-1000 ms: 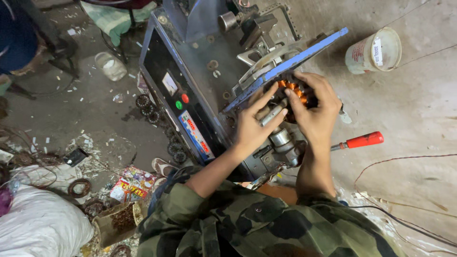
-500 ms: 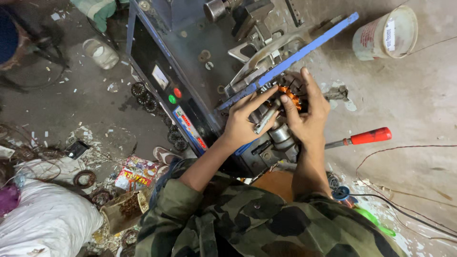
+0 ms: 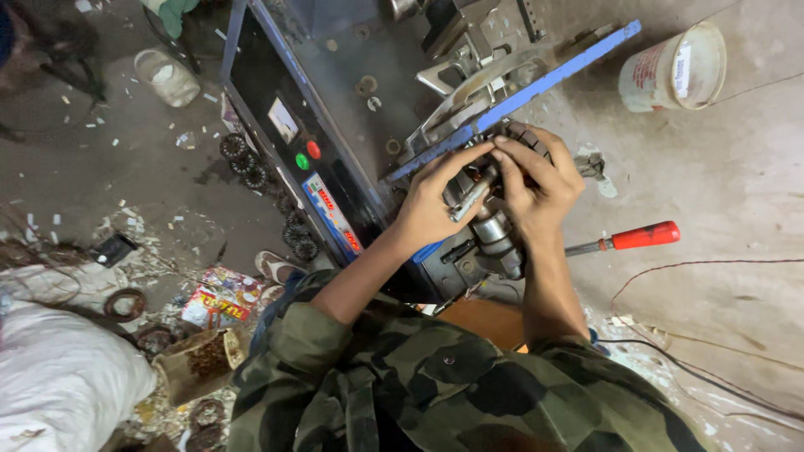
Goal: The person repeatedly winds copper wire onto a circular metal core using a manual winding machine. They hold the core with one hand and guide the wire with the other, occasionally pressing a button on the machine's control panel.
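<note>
My left hand and my right hand both close around a round wound motor core mounted on the metal spindle of a grey and blue winding machine. My right hand covers most of the core, so only its dark rim shows above my fingers. My left fingers pinch at the core's left side, next to a short steel shaft. A blue bar of the machine runs just above both hands.
A red-handled lever sticks out right of my right wrist. A white bucket stands at top right. Several dark wound cores lie on the floor left of the machine, with a white sack, scraps and wires around.
The view has shifted and closed in on the machine. My right hand has slid over the core, hiding the orange copper windings that showed before. Both hands stay on the core.
</note>
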### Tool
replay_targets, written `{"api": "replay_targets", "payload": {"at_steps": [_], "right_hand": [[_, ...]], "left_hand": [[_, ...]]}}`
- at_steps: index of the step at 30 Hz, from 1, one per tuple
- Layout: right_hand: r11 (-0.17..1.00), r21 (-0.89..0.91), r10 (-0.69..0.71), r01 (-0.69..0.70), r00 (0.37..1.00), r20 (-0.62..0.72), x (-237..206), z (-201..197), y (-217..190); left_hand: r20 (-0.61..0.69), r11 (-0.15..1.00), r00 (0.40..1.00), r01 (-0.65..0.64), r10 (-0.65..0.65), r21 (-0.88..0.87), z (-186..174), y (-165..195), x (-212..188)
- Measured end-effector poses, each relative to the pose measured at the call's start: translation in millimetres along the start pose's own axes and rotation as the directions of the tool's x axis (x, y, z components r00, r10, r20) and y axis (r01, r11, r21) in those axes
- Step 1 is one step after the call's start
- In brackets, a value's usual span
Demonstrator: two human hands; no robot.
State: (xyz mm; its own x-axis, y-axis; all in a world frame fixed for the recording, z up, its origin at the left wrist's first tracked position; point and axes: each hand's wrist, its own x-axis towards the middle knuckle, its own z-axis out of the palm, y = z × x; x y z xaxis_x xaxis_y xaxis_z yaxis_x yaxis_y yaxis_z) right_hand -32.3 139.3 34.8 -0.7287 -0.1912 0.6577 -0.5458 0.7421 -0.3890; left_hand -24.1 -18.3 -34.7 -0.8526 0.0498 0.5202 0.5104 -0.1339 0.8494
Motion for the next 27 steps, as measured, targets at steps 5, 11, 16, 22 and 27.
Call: {"api": "replay_targets", "payload": {"at_steps": [5, 11, 16, 22, 27], "right_hand": [[0.996, 0.087, 0.008, -0.004, 0.999, -0.040, -5, -18, 11], [0.959, 0.248, 0.151, -0.141, 0.988, -0.021, -16, -46, 21], [0.957, 0.256, 0.133, -0.134, 0.991, 0.024, -1, -54, 19], [0.988, 0.126, 0.084, -0.093, 0.994, 0.075, 21, -52, 9], [0.994, 0.107, 0.028, -0.038, 0.995, 0.099, 26, -46, 12]], "left_hand": [[0.119, 0.959, 0.978, 0.194, -0.173, -0.205, -5, 10, -6], [0.239, 0.924, 0.971, 0.092, 0.000, -0.371, 10, -4, 19], [0.356, 0.693, 0.934, 0.278, -0.032, -0.665, 36, -35, 46], [0.412, 0.025, 0.866, 0.436, -0.284, -0.900, 54, -56, 41], [0.276, 0.059, 0.898, 0.314, -0.342, -0.948, 63, -64, 34]]}}
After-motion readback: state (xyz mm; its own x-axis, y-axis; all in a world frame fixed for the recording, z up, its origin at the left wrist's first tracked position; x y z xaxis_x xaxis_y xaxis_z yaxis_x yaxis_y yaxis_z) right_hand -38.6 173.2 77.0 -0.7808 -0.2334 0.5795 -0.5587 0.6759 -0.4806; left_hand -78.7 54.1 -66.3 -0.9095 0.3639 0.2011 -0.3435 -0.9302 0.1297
